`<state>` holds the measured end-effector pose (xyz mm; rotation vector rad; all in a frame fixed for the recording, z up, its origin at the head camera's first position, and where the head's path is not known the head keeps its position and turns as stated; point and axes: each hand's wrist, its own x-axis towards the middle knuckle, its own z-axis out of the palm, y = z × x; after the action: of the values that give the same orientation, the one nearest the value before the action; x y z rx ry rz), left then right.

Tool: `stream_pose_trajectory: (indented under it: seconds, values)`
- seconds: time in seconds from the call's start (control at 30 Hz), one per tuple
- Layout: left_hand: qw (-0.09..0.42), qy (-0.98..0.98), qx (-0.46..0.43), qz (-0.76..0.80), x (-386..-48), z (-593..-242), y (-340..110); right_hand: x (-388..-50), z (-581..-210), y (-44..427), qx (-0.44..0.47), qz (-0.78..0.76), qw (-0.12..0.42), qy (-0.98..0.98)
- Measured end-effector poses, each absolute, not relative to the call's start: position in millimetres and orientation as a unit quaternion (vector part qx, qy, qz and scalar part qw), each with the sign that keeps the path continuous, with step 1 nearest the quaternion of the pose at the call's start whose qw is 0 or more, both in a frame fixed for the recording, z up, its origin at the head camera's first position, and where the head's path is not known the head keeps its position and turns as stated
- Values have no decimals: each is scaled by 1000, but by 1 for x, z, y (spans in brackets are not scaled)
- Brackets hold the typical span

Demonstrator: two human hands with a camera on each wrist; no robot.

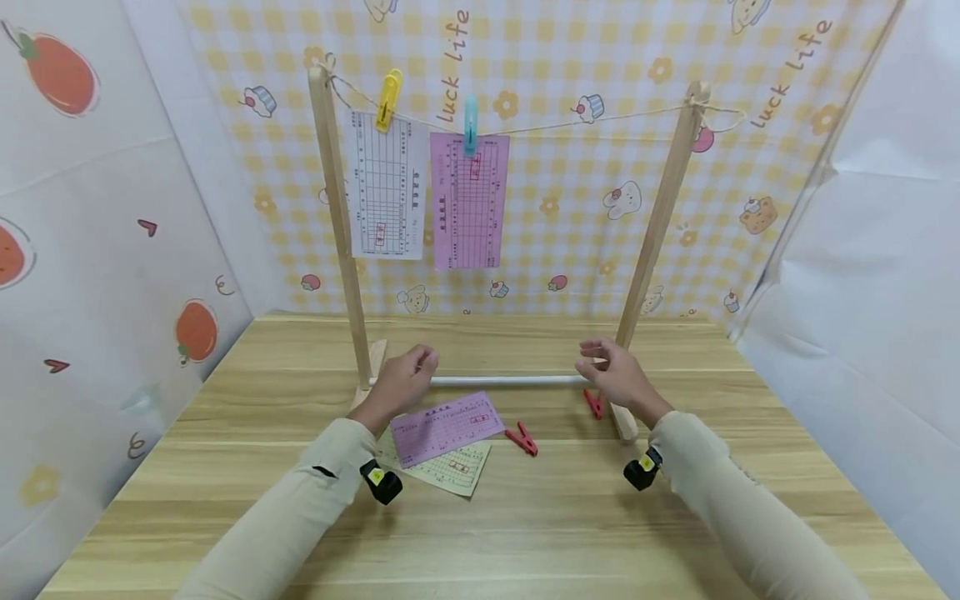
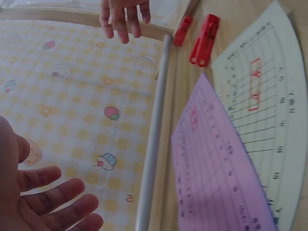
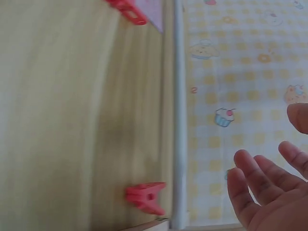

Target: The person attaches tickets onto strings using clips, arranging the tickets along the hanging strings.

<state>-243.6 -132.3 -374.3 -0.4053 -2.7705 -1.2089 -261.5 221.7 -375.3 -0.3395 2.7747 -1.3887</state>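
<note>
Both hands are raised near the wooden frame and hold nothing. My left hand [image 1: 405, 375] is beside the left post, its fingers loosely bent in the left wrist view. My right hand [image 1: 618, 379] hovers by the right post with relaxed, spread fingers. Below and between them, a purple printed slip [image 1: 447, 427] partly covers a pale green slip [image 1: 457, 473] on the table. One red clothespin [image 1: 522, 438] lies just right of the slips. Another red clothespin [image 1: 593, 404] lies under my right hand.
A string [image 1: 570, 125] spans the left post [image 1: 339, 200] and right post [image 1: 660, 217]. A yellow clothespin [image 1: 387, 100] holds a white slip [image 1: 386, 187]; a blue clothespin [image 1: 470, 125] holds a pink slip [image 1: 470, 217]. A white rod [image 1: 510, 380] joins the posts low down.
</note>
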Motion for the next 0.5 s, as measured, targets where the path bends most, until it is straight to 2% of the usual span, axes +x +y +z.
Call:
stream_pose_trajectory:
  seconds: [0.3,0.5]
  values:
    - [-13,-926,-131,-353,-242,-393,-127,-257,-392,227,-98,-419,10,902]
    - [-33,-942,-124,-311,-242,-405,-124,-256,-403,227,-89,-408,2,908]
